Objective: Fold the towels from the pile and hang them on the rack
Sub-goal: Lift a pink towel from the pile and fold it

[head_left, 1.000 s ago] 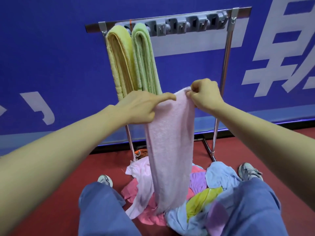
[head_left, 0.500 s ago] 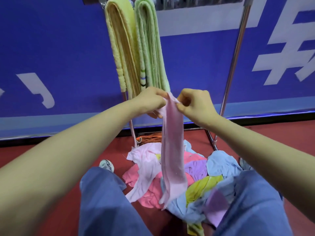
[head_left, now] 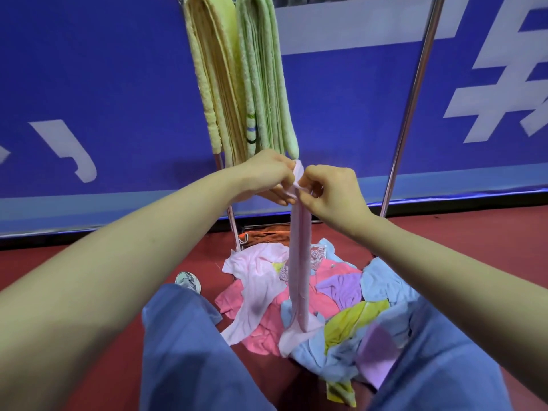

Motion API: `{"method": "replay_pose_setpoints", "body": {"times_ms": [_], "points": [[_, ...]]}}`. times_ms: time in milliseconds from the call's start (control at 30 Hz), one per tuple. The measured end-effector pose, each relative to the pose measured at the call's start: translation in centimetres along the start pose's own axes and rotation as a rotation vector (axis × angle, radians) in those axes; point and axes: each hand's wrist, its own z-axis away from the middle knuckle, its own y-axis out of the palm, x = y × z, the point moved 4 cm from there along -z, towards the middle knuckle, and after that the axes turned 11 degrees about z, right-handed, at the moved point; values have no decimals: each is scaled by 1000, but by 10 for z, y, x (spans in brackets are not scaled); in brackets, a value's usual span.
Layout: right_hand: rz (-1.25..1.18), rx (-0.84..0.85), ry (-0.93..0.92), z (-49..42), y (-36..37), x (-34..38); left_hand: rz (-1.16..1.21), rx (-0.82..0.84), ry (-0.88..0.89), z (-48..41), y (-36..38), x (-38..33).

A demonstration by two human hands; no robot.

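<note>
Left hand [head_left: 267, 178], right hand [head_left: 332, 197]: fingers pinch pink towel [head_left: 299, 262] top; slack pinch could drop fold onto floor pile [head_left: 344, 287].

The red floor [head_left: 89, 292] carried a loose pile of towels [head_left: 341, 292] just in front of the rack [head_left: 412, 99]. In the heap, a pale pink towel [head_left: 252, 280] lay at the left over a deeper pink one [head_left: 258, 330]. A purple one [head_left: 341, 287] sat near the middle, a light blue one [head_left: 382, 280] at the right, and a yellow-green one [head_left: 353, 318] toward the front. An orange-brown cloth [head_left: 267, 235] lay behind the pile at the rack's foot. A shoe [head_left: 186, 280] stood on the floor left of the heap. The rack's metal posts rose from the floor, with a yellow towel [head_left: 213, 69] and a green towel [head_left: 264, 69] hanging side by side, touching.
</note>
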Motion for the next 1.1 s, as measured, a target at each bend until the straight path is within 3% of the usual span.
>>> {"method": "replay_pose_setpoints", "body": {"times_ms": [167, 300, 400, 567, 700, 900, 1100], "points": [[35, 10, -53, 5, 1, 4, 25, 26, -27, 2, 2, -3], [-53, 143, -26, 12, -2, 9, -40, 33, 17, 3, -1, 1], [-347, 310, 235, 17, 6, -4, -86, 85, 29, 1, -11, 15], [-665, 301, 560, 17, 20, -29, -59, 100, 89, 12, -10, 10], [-876, 508, 594, 23, 31, -26, -12, 59, 212, 20, -1, -20], [-1008, 401, 607, 19, 23, -22, -21, 39, 380, 32, -6, -70], [-965, 517, 627, 25, 22, -20, 213, -39, 419, 36, -31, -97]]}}
